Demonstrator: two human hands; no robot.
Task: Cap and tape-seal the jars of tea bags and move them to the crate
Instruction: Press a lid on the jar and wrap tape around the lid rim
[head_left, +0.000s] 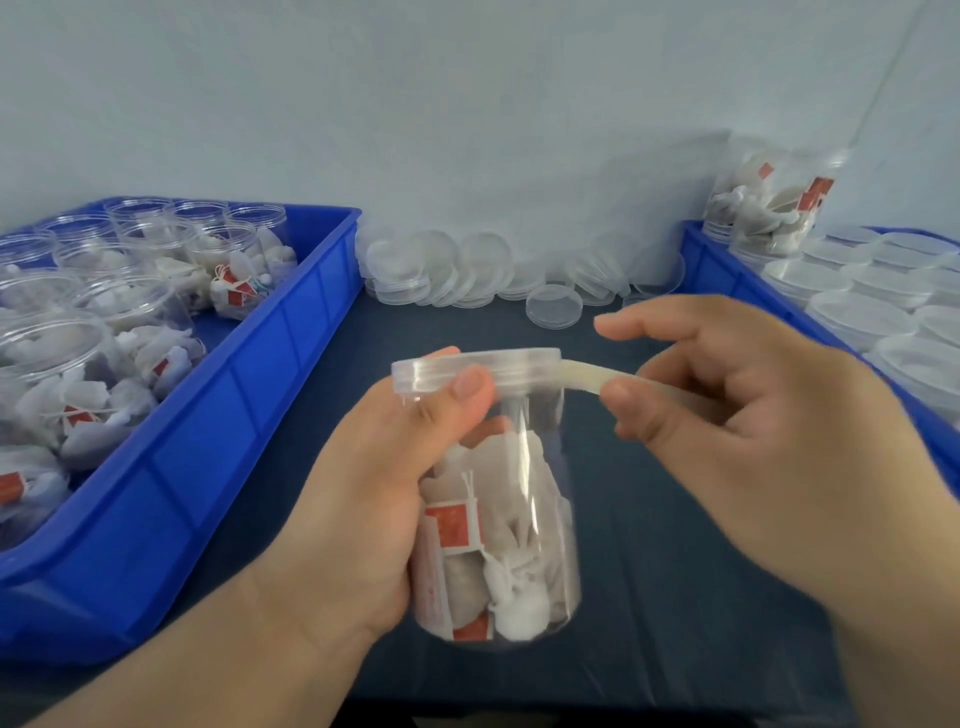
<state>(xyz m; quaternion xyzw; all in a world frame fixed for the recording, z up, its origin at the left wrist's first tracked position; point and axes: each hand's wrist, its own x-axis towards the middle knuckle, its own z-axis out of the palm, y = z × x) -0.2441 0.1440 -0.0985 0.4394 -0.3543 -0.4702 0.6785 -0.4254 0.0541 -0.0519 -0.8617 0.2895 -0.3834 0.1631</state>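
Tape (587, 375) is stretching from the lid (511, 364) to the right grip (769, 415), which is pinching its end. The left grip (363, 493) is clasping the jar (519, 525), thumb pressing the lid.

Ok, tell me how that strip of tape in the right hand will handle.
The tape strip is probably floppy: it curves between the jar lid and the right hand. Thin and narrow, so likely very light.

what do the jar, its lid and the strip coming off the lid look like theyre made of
The jar looks like clear glossy plastic: tea bags show through and its wall carries bright streaks. The lid seems a cloudier, translucent plastic with a ridged rim. The strip is thin, pale, half-clear tape, probably plastic film; it bends toward the right hand pinching it.
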